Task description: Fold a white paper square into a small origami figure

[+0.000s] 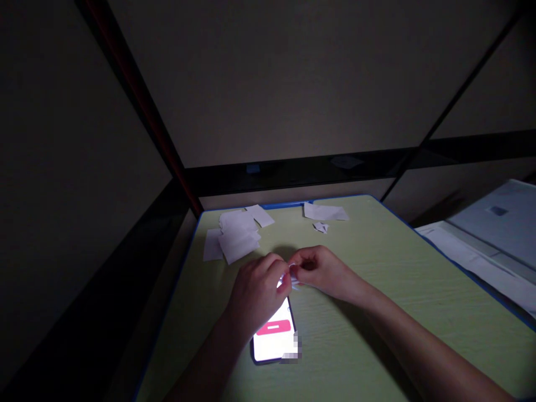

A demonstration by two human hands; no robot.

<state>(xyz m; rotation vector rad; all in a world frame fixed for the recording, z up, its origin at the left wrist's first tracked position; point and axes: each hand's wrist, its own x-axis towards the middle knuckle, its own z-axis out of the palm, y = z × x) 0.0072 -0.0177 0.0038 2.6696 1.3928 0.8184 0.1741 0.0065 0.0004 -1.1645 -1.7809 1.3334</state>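
Note:
My left hand (263,287) and my right hand (324,273) meet over the middle of the table, fingers closed in a pinch. Between their fingertips shows a small piece of white paper (295,277), mostly hidden by the fingers. Beneath my left hand lies a lit phone (274,343) with a white screen and a red bar; its upper part is covered by that hand. Beyond my hands, several white paper pieces (238,237) overlap at the far left of the table. A small crumpled scrap of paper (321,227) and a flat paper strip (325,212) lie at the far right.
The light green table (355,329) has a blue edge and stands against a dark panelled wall (285,84). To the right, beside the table, is a pale flat-topped object (498,223) with white sheets near it. The room is dim.

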